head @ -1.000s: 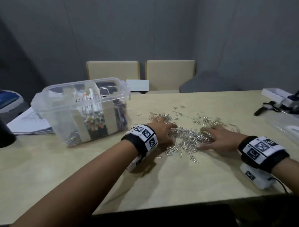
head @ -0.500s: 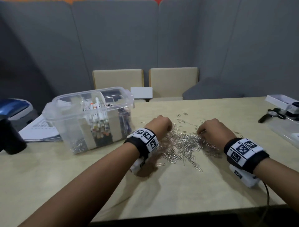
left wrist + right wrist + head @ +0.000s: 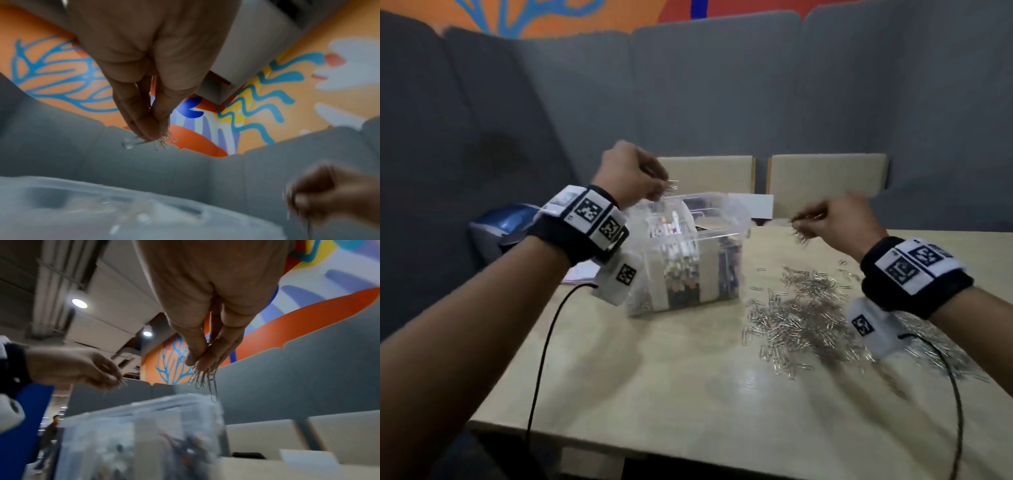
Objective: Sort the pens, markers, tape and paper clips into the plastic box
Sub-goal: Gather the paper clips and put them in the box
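A clear plastic box (image 3: 736, 219) with cardboard dividers stands on the table; markers (image 3: 678, 240) stand upright in its middle part. My left hand (image 3: 654, 190) is raised over the box's left side and pinches a bunch of silver paper clips (image 3: 152, 142). My right hand (image 3: 811, 221) hovers to the right of the box, above the table, and pinches another bunch of paper clips (image 3: 207, 381) that dangle from its fingertips. A large heap of loose paper clips (image 3: 801, 315) lies on the table below my right wrist.
Two beige chair backs (image 3: 825, 174) stand behind the wooden table (image 3: 654, 394). A blue object (image 3: 506, 222) and papers (image 3: 580, 274) lie left of the box. Grey partition panels (image 3: 722, 85) close the far side. Wrist camera cables (image 3: 541, 359) hang over the table.
Both hands closed on paper clips in the heap, then lifted. The left hand has risen over the box; the right has risen and moved toward it.
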The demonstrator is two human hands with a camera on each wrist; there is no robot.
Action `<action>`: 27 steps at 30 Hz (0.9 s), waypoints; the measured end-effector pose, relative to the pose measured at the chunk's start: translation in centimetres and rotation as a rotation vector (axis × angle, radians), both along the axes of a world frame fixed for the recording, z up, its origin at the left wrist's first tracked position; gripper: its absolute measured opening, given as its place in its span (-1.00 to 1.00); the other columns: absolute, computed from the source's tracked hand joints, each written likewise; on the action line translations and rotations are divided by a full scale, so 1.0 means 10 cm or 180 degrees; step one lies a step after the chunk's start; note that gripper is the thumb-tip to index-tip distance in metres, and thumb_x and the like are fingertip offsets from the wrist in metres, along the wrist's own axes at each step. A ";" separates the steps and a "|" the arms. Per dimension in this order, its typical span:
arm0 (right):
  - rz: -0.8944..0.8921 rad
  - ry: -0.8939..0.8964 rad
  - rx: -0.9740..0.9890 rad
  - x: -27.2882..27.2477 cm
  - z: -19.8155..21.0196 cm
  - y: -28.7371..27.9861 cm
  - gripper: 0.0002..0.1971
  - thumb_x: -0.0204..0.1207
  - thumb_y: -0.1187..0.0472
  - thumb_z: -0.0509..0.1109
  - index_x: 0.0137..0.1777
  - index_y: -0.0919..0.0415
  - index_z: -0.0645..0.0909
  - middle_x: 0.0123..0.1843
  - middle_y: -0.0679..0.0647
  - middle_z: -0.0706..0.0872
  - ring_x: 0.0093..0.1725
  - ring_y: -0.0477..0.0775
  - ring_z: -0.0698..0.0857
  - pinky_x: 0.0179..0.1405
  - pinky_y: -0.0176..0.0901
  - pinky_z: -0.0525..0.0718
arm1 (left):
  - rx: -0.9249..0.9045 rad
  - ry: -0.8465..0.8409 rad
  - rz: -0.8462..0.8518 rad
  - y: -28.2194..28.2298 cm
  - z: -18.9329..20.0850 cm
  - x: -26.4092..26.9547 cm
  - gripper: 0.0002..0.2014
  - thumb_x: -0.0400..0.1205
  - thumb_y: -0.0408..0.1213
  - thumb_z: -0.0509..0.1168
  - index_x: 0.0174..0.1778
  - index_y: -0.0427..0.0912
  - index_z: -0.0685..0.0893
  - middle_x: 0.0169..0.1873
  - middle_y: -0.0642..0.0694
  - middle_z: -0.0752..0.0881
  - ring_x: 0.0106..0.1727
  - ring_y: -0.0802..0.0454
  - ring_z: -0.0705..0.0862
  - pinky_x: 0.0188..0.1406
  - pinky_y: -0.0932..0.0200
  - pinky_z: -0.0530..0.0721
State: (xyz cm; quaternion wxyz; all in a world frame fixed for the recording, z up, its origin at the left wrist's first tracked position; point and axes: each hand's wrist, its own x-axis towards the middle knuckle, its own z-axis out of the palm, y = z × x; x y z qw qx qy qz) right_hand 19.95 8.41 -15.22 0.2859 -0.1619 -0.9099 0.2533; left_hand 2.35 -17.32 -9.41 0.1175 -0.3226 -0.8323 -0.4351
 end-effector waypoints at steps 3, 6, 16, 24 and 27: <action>0.0317 0.0153 -0.0014 -0.38 0.21 -0.32 -0.90 0.41 0.31 0.58 -0.08 0.24 0.83 -0.26 0.15 0.83 -0.45 -0.26 0.70 -0.32 -0.71 0.55 | -0.0373 0.0113 0.0497 -0.34 -0.04 -0.24 -0.95 0.43 -0.48 0.50 -0.26 -0.27 0.80 -0.46 -0.19 0.76 -0.67 0.29 0.62 -0.53 0.43 0.66; 0.0615 0.0270 -0.0139 -0.74 0.40 -0.68 -0.89 0.40 0.31 0.58 -0.08 0.28 0.83 -0.21 0.19 0.84 -0.21 0.00 0.82 0.01 -0.27 0.76 | -0.0745 -0.0137 0.0542 -0.47 -0.24 -0.35 -0.94 0.42 -0.51 0.51 -0.24 -0.32 0.82 -0.42 -0.24 0.79 -0.48 0.06 0.75 -0.26 0.19 0.80; 0.1108 0.0188 -0.0394 -1.49 0.44 -1.65 -0.93 0.37 0.26 0.61 -0.15 0.19 0.84 -0.25 0.11 0.85 -0.22 -0.05 0.83 0.02 -0.18 0.79 | -0.0640 -0.0287 0.0700 -0.61 -0.30 -0.36 -0.81 0.52 -0.54 0.31 -0.07 -0.28 0.79 -0.23 -0.23 0.78 -0.30 -0.06 0.81 -0.40 0.14 0.81; 0.1437 -0.0652 0.0174 -1.56 0.15 -1.79 -0.74 0.37 0.15 0.62 0.06 0.14 0.79 0.01 0.06 0.82 -0.18 -0.09 0.74 -0.10 -0.27 0.74 | -0.0390 0.0230 0.0953 -0.66 -0.02 -0.32 -0.78 0.47 -0.42 0.26 -0.14 -0.16 0.80 -0.24 -0.16 0.79 -0.26 -0.04 0.79 -0.30 0.02 0.83; 0.1410 -0.0421 0.0196 -1.32 0.21 -1.52 -0.78 0.42 0.21 0.56 0.07 0.17 0.79 -0.05 0.05 0.84 -0.32 -0.18 0.69 -0.18 -0.32 0.71 | -0.0419 0.0346 0.0575 -0.55 0.02 -0.16 -0.82 0.52 -0.41 0.29 -0.09 -0.20 0.79 -0.24 -0.13 0.79 -0.30 -0.07 0.79 -0.37 0.00 0.82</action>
